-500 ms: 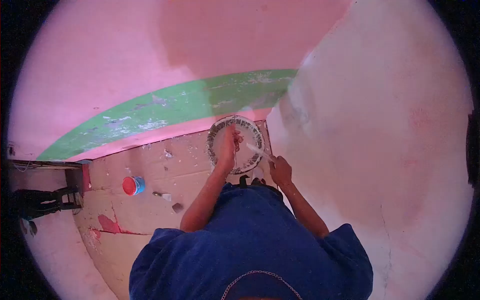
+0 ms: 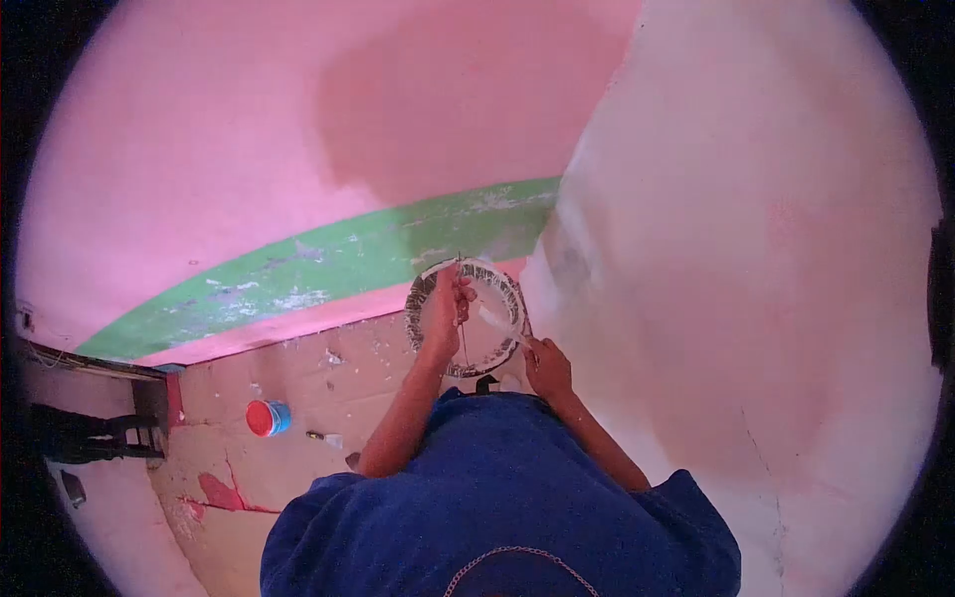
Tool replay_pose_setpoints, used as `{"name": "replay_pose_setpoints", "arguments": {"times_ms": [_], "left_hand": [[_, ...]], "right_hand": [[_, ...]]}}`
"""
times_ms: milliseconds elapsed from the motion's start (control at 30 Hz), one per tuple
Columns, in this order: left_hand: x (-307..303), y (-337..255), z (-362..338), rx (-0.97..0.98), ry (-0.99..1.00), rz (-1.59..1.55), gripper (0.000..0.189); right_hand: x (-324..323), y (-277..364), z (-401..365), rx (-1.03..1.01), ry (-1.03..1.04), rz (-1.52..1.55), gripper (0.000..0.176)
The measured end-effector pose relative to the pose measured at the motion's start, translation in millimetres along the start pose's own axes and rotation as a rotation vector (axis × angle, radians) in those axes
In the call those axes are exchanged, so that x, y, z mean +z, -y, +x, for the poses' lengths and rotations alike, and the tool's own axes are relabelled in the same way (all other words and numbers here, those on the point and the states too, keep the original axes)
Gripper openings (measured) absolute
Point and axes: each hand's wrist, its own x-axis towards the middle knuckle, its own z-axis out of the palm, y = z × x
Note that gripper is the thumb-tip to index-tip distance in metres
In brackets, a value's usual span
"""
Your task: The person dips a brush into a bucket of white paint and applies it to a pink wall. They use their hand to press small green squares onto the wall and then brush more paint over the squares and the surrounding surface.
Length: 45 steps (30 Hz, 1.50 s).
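A round tub (image 2: 513, 298) with a white-smeared rim and pale paste inside stands on the floor by the wall corner. My left hand (image 2: 451, 308) is over it, its fingers curled round what looks like a thin, straight-edged tool (image 2: 464, 346) seen nearly edge-on; its exact kind is hard to make out. At the tub's right edge, my right hand (image 2: 547, 368) grips a putty knife (image 2: 497, 320) by the handle. Its white-coated blade points left over the paste, towards my left hand.
A pink wall with a flaking green band (image 2: 298, 261) rises ahead, and a pale patched wall (image 2: 696, 298) stands close on my right. To the left on the stained floor are a red-topped blue pail (image 2: 267, 418) and a scraper (image 2: 324, 438). Dark legged furniture (image 2: 99, 436) is at far left.
The view has tilted, so the tub and floor things sit lower in the picture. My right hand has come slightly left, bringing the putty knife further over the tub.
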Motion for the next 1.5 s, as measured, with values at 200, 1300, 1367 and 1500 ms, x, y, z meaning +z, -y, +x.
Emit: {"name": "replay_pose_setpoints", "arguments": {"times_ms": [200, 1300, 1367, 1500], "left_hand": [[9, -16, -9, 0.022, 0.049, -0.009, 0.055], [-142, 388, 220, -0.290, -0.096, 0.442, 0.040], [-163, 421, 235, -0.237, -0.011, 0.453, 0.035], [-205, 506, 268, -0.325, -0.092, 0.358, 0.028]], "right_hand": [[-7, -7, 3, -0.075, -0.092, 0.112, 0.023], [292, -258, -69, 0.426, 0.049, 0.076, 0.030], [334, -277, -72, 0.455, 0.093, 0.003, 0.029], [422, -341, -78, 0.241, -0.114, -0.198, 0.023]]}}
